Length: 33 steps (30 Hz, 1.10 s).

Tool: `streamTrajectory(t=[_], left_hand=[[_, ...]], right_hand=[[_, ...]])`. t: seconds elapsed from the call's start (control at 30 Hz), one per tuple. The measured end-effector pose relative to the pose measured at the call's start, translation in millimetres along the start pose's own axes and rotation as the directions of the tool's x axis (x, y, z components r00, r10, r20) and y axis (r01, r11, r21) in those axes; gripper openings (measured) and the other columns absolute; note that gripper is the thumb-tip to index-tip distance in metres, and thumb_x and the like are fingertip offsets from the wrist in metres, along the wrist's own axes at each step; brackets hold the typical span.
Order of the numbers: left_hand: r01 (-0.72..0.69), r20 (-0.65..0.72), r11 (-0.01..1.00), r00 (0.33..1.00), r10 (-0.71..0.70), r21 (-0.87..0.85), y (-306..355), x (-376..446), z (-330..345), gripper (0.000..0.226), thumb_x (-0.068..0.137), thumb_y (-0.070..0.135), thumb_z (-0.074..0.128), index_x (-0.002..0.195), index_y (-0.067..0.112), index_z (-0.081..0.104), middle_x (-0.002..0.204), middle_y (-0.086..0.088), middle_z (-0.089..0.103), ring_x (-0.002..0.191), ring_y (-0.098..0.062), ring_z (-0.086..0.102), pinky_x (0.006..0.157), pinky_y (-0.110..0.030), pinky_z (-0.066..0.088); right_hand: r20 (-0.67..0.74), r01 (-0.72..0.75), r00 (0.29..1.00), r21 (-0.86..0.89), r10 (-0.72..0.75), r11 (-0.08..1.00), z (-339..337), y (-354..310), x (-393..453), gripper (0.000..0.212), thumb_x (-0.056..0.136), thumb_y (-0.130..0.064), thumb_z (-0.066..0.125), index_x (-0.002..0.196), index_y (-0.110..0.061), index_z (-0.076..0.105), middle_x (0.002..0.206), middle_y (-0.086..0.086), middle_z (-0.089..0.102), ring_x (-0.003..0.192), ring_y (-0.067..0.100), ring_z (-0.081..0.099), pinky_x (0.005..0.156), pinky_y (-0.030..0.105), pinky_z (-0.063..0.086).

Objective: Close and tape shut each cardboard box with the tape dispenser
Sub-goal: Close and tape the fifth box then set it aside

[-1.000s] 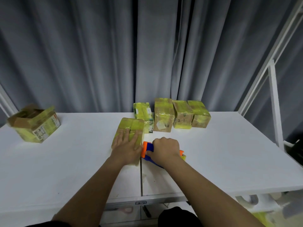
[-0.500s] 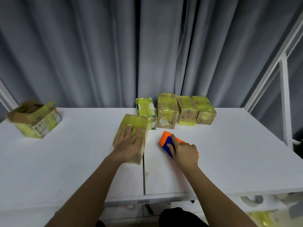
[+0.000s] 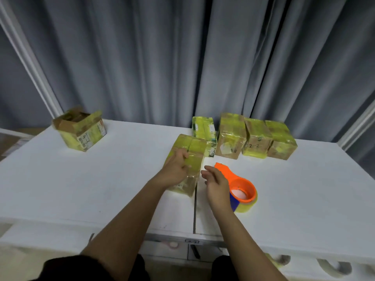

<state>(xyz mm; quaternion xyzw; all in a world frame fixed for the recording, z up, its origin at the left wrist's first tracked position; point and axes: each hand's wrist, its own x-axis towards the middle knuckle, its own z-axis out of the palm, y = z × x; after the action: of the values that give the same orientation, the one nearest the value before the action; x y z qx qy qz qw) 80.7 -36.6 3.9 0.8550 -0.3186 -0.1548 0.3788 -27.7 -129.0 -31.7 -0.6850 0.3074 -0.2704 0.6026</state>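
Left hand [image 3: 176,166] rests on taped box [image 3: 187,163] at frame centre, fingers loosely spread | right hand [image 3: 215,180] hovers beside it, fingers relaxed, holding nothing | tape dispenser [image 3: 240,189] lies on counter [image 3: 121,179] just right of right hand | open box [image 3: 80,128] upper left

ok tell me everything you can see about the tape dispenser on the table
The tape dispenser is bright orange plastic with a blue part low on its near side. A round hub holds a roll of clear, yellowish tape, and a flat handle tapers away toward the taped boxes. It lies on the white table, just right of the seam between the two tabletops. The right hand is open beside it and covers its left edge in this view; whether they touch cannot be told.
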Motion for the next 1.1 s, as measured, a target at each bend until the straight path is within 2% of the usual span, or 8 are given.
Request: streamTrajectory(t=[0.07,0.2,0.4,0.53,0.67,0.73,0.87,1.1], left_hand=[[-0.039,-0.053,0.999,0.998,0.04,0.013,-2.4,-3.6,0.9,0.019,0.092,0.019,0.056,0.108,0.016,0.046,0.125,-0.004,0.051,0.107,-0.024,0.051,0.085,-0.031,0.045],[-0.107,-0.163,0.994,0.981,0.108,0.016,-5.6,-6.1,4.2,0.025,0.092,0.025,0.059,0.111,0.008,0.054,0.124,-0.004,0.055,0.106,-0.022,0.053,0.088,-0.032,0.044],[-0.122,-0.225,0.991,0.965,0.132,0.062,-12.1,1.4,12.9,0.021,0.096,0.022,0.051,0.111,0.008,0.056,0.114,-0.006,0.059,0.113,-0.026,0.05,0.086,-0.027,0.035],[-0.093,-0.148,0.996,0.985,0.094,0.014,-14.4,6.7,13.9,0.017,0.101,0.02,0.037,0.1,0.015,0.054,0.128,-0.007,0.052,0.128,-0.03,0.041,0.101,-0.033,0.033],[-0.181,-0.15,0.901,0.98,0.131,-0.394,-8.7,-5.6,-7.0,0.031,0.099,0.003,0.038,0.109,0.022,0.059,0.144,0.001,0.042,0.128,-0.006,0.044,0.1,-0.017,0.036],[-0.27,-0.328,0.824,0.938,0.109,-0.499,-12.4,-17.7,-18.0,0.037,0.096,-0.005,0.037,0.114,0.02,0.058,0.14,0.006,0.044,0.129,0.003,0.04,0.099,-0.006,0.032],[-0.156,-0.43,0.887,0.901,-0.053,-0.435,-35.3,-24.0,-18.6,0.039,0.105,0.024,0.025,0.14,0.027,0.041,0.152,0.012,0.029,0.142,-0.003,0.018,0.103,-0.006,0.011],[-0.14,-0.33,0.894,0.944,-0.009,-0.426,-66.0,-2.2,-8.4,0.049,0.101,0.041,0.006,0.142,0.039,0.032,0.149,0.021,0.027,0.137,0.006,0.017,0.092,0.009,0.005]], right_hand=[[0.025,-0.051,0.998,0.096,0.049,0.994,8.1,3.5,-10.1,0.03,0.096,-0.006,0.046,0.105,-0.028,0.064,0.117,-0.007,0.063,0.115,0.014,0.056,0.103,0.029,0.042],[0.236,0.013,0.972,0.014,-0.015,1.0,16.4,10.6,-23.9,0.051,0.098,0.003,0.033,0.143,-0.021,0.039,0.133,-0.017,0.043,0.122,-0.002,0.041,0.084,-0.006,0.031],[0.391,0.025,0.919,-0.176,0.046,0.984,13.7,21.2,-18.0,0.082,0.086,0.017,0.026,0.152,-0.027,0.01,0.146,-0.014,0.029,0.126,-0.001,0.034,0.094,0.005,0.035],[0.364,0.0,0.931,-0.059,0.021,0.998,2.0,7.4,-15.2,0.062,0.093,0.012,0.029,0.142,-0.025,0.036,0.122,-0.017,0.052,0.103,0.006,0.055,0.064,-0.002,0.037],[0.169,0.089,0.982,-0.035,-0.082,0.995,-4.3,0.6,-4.1,0.062,0.094,0.003,0.036,0.146,-0.03,0.037,0.127,0.009,0.059,0.094,0.023,0.06,0.075,0.03,0.046],[0.188,0.172,0.966,0.036,-0.175,0.984,3.4,-2.4,-3.0,0.054,0.099,-0.004,0.038,0.145,-0.034,0.035,0.139,0.0,0.039,0.123,0.013,0.048,0.101,0.029,0.039],[0.226,0.39,0.9,-0.035,-0.373,0.92,19.3,3.9,12.0,0.04,0.105,-0.026,0.032,0.144,-0.034,0.031,0.155,-0.017,0.023,0.142,-0.007,0.013,0.12,0.028,0.012],[0.281,0.555,0.821,-0.187,-0.497,0.811,15.6,24.8,53.9,0.043,0.1,-0.044,0.023,0.138,-0.039,0.042,0.151,-0.023,0.029,0.143,-0.005,0.01,0.116,0.025,0.012]])
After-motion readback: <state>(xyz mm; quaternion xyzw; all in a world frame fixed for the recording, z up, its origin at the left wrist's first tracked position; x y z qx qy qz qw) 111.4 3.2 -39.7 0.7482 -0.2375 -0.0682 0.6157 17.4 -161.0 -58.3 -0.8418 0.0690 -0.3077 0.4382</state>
